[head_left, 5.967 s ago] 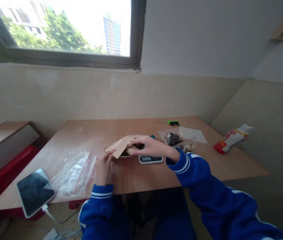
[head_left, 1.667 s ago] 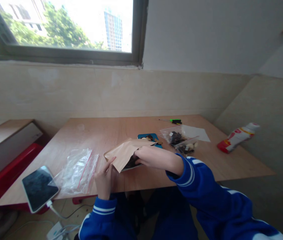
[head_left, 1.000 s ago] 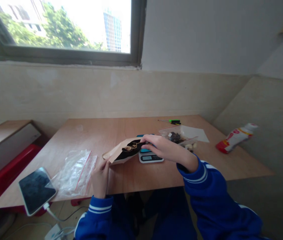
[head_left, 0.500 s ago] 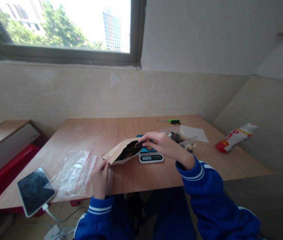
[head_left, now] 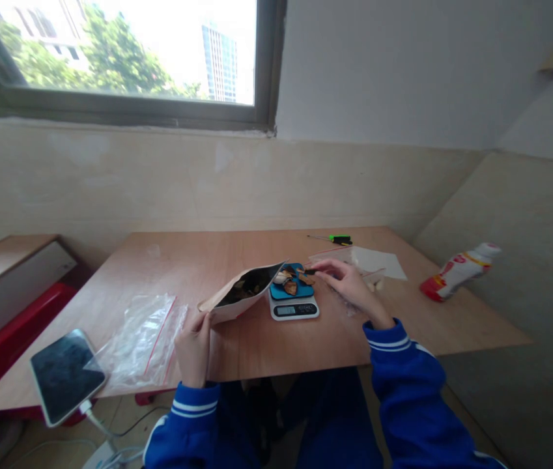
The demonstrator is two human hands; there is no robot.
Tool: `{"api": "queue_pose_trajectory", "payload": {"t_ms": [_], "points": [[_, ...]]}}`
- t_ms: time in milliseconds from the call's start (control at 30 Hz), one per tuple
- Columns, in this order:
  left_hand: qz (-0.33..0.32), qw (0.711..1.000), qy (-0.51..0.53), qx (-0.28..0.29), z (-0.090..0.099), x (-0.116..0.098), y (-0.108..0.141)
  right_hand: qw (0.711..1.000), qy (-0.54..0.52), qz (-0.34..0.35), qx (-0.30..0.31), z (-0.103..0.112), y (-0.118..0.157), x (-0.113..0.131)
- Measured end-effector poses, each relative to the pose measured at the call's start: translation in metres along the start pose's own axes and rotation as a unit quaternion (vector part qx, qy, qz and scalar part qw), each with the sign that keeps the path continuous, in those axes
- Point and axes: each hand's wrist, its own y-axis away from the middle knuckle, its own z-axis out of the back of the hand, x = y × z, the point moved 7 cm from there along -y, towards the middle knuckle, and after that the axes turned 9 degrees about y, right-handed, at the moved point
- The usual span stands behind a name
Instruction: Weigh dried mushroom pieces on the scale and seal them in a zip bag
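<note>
My left hand (head_left: 194, 345) grips the lower left corner of a brown paper bag (head_left: 241, 306), whose mouth gapes toward the scale. Dark and light dried pieces show inside it. A white kitchen scale (head_left: 294, 309) with a blue top stands right of the bag, and several brown dried pieces (head_left: 290, 287) lie on it. Just over the scale's right edge, my right hand (head_left: 344, 281) pinches a small dark piece (head_left: 309, 271) between thumb and fingers.
Clear zip bags (head_left: 144, 335) lie at the left beside a tablet (head_left: 67, 376) with a plugged-in cable. Behind my right hand are a white paper (head_left: 381, 262), a screwdriver (head_left: 339, 240) and partly hidden plastic bags. A red and white bottle (head_left: 459, 270) lies tilted at the right.
My right hand has moved from the bag's mouth to the right side of the scale, uncovering the pieces on it. My left hand still holds the bag.
</note>
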Motion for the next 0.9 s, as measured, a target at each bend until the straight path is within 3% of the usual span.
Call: {"api": "queue_pose_trajectory", "payload": {"t_ms": [100,200,467,667,900], "points": [[0.001,1.000,-0.002,-0.004,0.000,0.001,0.000,0.996,0.081,0.000,0.047,-0.018,0.013,-0.036],[0.006,1.000,-0.003,-0.007,0.001,0.003,0.000,0.988,0.148,0.022,0.044,-0.031,0.021,-0.059],[-0.004,1.000,0.005,-0.001,0.000,0.001,0.000,0.954,0.285,0.096,-0.004,-0.047,0.022,-0.063],[-0.003,1.000,0.013,0.001,0.001,0.001,-0.001,0.957,0.266,0.116,0.004,-0.047,0.023,-0.049],[0.006,1.000,0.013,0.003,0.001,0.001,0.000,0.975,0.180,0.122,-0.052,-0.010,0.017,0.013]]}}
